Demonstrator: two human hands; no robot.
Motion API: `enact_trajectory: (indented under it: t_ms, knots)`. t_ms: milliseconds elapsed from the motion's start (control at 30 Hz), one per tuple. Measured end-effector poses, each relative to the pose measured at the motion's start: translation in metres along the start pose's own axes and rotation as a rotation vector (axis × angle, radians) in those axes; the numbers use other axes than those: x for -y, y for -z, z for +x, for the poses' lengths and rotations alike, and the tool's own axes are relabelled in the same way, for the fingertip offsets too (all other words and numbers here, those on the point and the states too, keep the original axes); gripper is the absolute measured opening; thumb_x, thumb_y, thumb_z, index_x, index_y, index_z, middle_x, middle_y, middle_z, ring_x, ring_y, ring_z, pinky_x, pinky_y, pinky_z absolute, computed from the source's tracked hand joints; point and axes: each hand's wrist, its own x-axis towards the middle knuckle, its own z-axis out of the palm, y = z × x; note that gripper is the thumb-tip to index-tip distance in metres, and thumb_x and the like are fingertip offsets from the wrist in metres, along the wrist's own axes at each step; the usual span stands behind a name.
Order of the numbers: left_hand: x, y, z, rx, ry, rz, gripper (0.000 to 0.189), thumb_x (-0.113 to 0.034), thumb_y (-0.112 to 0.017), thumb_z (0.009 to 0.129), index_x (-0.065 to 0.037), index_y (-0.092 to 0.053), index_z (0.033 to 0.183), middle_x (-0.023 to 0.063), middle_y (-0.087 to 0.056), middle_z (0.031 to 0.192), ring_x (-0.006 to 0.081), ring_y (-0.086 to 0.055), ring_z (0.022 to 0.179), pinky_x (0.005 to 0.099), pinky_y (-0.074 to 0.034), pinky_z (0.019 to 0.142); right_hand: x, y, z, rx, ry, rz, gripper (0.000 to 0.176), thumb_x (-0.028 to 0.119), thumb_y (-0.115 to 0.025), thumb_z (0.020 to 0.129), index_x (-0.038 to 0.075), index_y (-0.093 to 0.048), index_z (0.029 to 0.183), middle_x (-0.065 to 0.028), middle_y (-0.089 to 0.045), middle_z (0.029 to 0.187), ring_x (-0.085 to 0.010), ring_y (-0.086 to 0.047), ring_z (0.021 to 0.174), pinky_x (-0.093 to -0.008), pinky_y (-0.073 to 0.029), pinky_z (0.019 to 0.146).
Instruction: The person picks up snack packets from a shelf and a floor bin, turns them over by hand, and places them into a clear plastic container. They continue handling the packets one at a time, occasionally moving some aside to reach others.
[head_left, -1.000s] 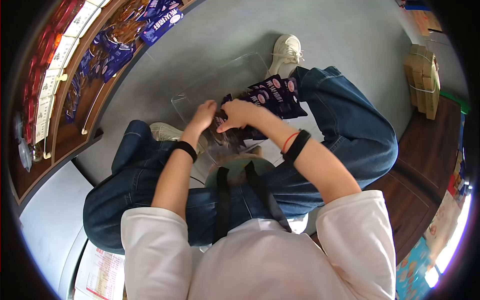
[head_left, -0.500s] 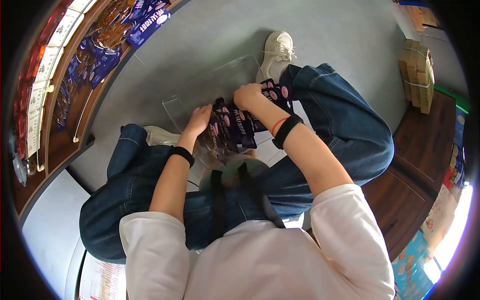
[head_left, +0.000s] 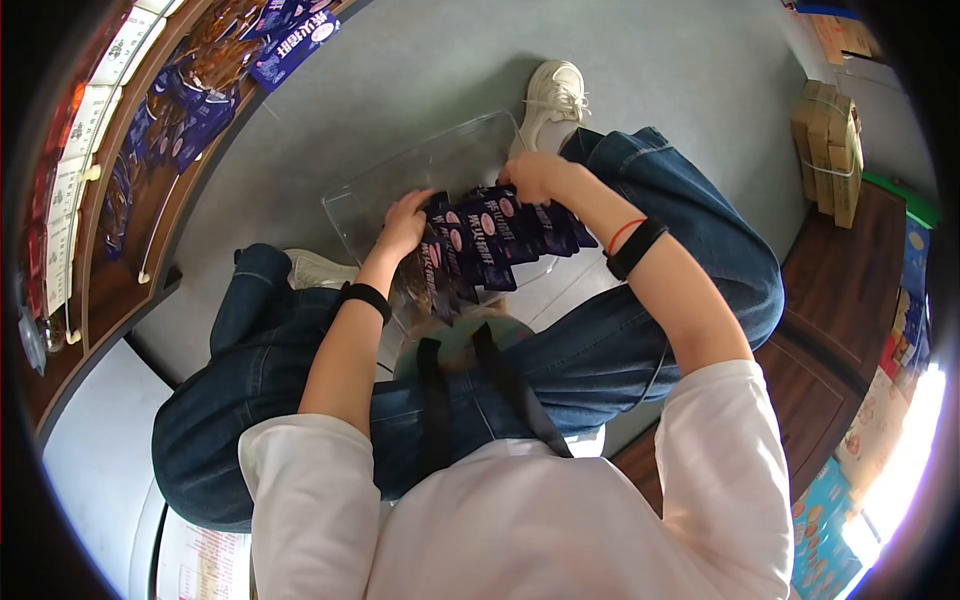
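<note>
A row of overlapping purple snack packets with white lettering and pink round marks lies across the near side of a clear plastic bin. At the row's left end is my left hand, its bent fingers closed on the edge of the end packets. My right hand pinches the top edge of packets toward the right end of the row. Its fingertips are partly hidden. The packets fan out, tilted, between both hands.
At the left, a curved wooden shelf holds more purple packets and white boxes. Tied cardboard boxes stand at the right by a dark wooden cabinet. My white shoes flank the bin on the grey floor.
My right hand has shifted right and slightly up along the packets, and its forearm swung right. The packets at the right end now fan out lower. My left hand stays nearly in place.
</note>
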Motion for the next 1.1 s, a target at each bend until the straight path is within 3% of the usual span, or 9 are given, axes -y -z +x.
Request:
enact_trajectory:
  t_ms: [200,300,367,467,600,633,767,967,1100]
  knots:
    - [-0.041,0.028,0.01,0.426,0.489,-0.482,0.038,-0.02,-0.034,0.084,-0.003,-0.058,0.107,0.0147,-0.059,0.108,0.0245,-0.053,0.103,0.0298,-0.036,0.089,0.017,0.02,-0.002,0.162,-0.07,0.092,0.034,0.02,-0.07,0.064,0.009,-0.065,0.096,-0.012,-0.064,0.094,-0.0305,-0.06,0.091,-0.0387,-0.048,0.077]
    - [-0.034,0.031,0.006,0.423,0.4,-0.494,0.035,-0.02,-0.035,0.084,-0.002,-0.06,0.101,0.0106,-0.062,0.102,0.0237,-0.056,0.095,0.03,-0.038,0.084,0.006,0.013,-0.003,0.124,-0.185,0.041,0.03,0.017,-0.069,0.066,0.008,-0.066,0.095,-0.012,-0.065,0.092,-0.0304,-0.06,0.09,-0.0388,-0.049,0.076]
    - [-0.019,0.028,0.004,0.424,0.181,-0.444,0.032,-0.017,-0.036,0.084,-0.002,-0.061,0.097,0.0092,-0.063,0.1,0.0233,-0.057,0.094,0.0297,-0.039,0.084,-0.014,-0.013,0.009,-0.338,0.068,0.098,0.024,0.016,-0.067,0.067,0.007,-0.066,0.089,-0.0131,-0.064,0.09,-0.031,-0.06,0.089,-0.0391,-0.049,0.074]
    - [-0.023,0.03,0.003,0.413,0.15,-0.426,0.022,-0.012,-0.044,0.081,0.0,-0.062,0.086,0.0094,-0.063,0.096,0.0219,-0.057,0.095,0.029,-0.041,0.08,-0.006,-0.005,0.004,-0.543,0.173,0.199,0.022,0.02,-0.066,0.067,0.005,-0.066,0.084,-0.0139,-0.064,0.086,-0.0312,-0.061,0.085,-0.0396,-0.05,0.071]
    - [-0.032,0.037,0.002,0.43,0.277,-0.455,0.021,-0.012,-0.046,0.08,0.002,-0.061,0.082,0.0096,-0.063,0.095,0.0197,-0.057,0.093,0.0283,-0.042,0.079,0.021,-0.004,-0.001,0.021,0.127,0.152,0.035,0.031,-0.067,0.064,0.003,-0.065,0.084,-0.0172,-0.063,0.081,-0.0339,-0.06,0.078,-0.0399,-0.048,0.069]
    - [-0.03,0.037,0.002,0.412,0.28,-0.456,0.021,-0.013,-0.046,0.079,0.002,-0.061,0.081,0.0101,-0.063,0.094,0.0191,-0.057,0.092,0.0278,-0.041,0.079,0.03,-0.007,-0.002,0.155,0.084,0.135,0.049,0.036,-0.069,0.063,0.003,-0.06,0.098,-0.0213,-0.062,0.08,-0.0344,-0.06,0.078,-0.0407,-0.048,0.069]
    - [-0.029,0.039,0.003,0.445,0.301,-0.468,0.019,-0.014,-0.044,0.079,-0.001,-0.056,0.072,0.0112,-0.061,0.101,0.0189,-0.052,0.1,0.0271,-0.036,0.086,0.04,-0.055,0.01,-0.11,0.131,0.128,0.062,0.03,-0.066,0.067,0.006,-0.041,0.119,-0.0239,-0.061,0.078,-0.0369,-0.06,0.08,-0.0416,-0.045,0.075]
    - [-0.022,0.033,0.003,0.466,0.405,-0.512,0.022,-0.013,-0.042,0.082,-0.003,-0.056,0.095,0.0104,-0.054,0.114,0.018,-0.049,0.106,0.0268,-0.035,0.088,0.063,-0.068,0.004,-0.25,0.176,0.118,0.057,0.015,-0.064,0.066,0.004,-0.039,0.116,-0.0225,-0.062,0.079,-0.0388,-0.059,0.082,-0.043,-0.045,0.074]
    - [-0.045,0.028,0.004,0.342,0.463,-0.496,0.036,-0.016,-0.039,0.084,-0.004,-0.048,0.117,0.0105,-0.049,0.122,0.0188,-0.046,0.11,0.0274,-0.034,0.091,0.039,-0.032,-0.003,-0.053,0.076,0.316,0.035,-0.001,-0.053,0.069,-0.003,-0.051,0.103,-0.0199,-0.063,0.081,-0.0259,-0.064,0.059,-0.0343,-0.052,0.051]
